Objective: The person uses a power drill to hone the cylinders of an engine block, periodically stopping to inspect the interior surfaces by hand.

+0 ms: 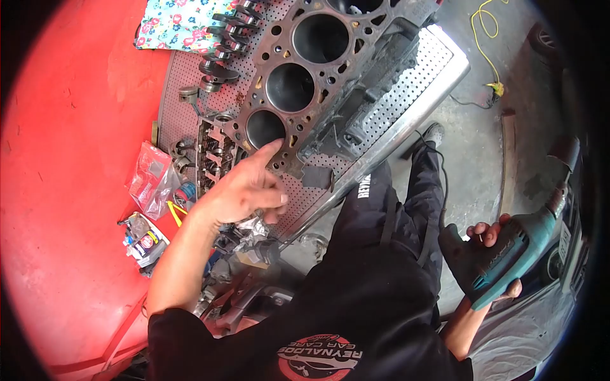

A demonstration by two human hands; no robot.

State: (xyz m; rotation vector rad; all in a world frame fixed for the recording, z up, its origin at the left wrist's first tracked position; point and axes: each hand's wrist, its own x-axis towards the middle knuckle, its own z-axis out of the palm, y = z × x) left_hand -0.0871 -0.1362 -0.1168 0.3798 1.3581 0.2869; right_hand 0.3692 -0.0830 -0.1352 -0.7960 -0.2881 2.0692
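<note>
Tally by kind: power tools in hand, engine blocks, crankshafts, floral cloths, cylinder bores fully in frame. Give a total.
Power tool in hand: 1
Engine block: 1
Crankshaft: 1
Floral cloth: 1
Cylinder bores fully in frame: 3
Total: 7

Not counted: a fourth bore, cut off by the top edge.

My brown-stained engine block (303, 65) lies bores up on the perforated tabletop (416, 76), set back from its bright metal edge. I hold my teal-and-black drill (508, 257) aslant in my right hand (488, 233), beyond that edge.
</note>
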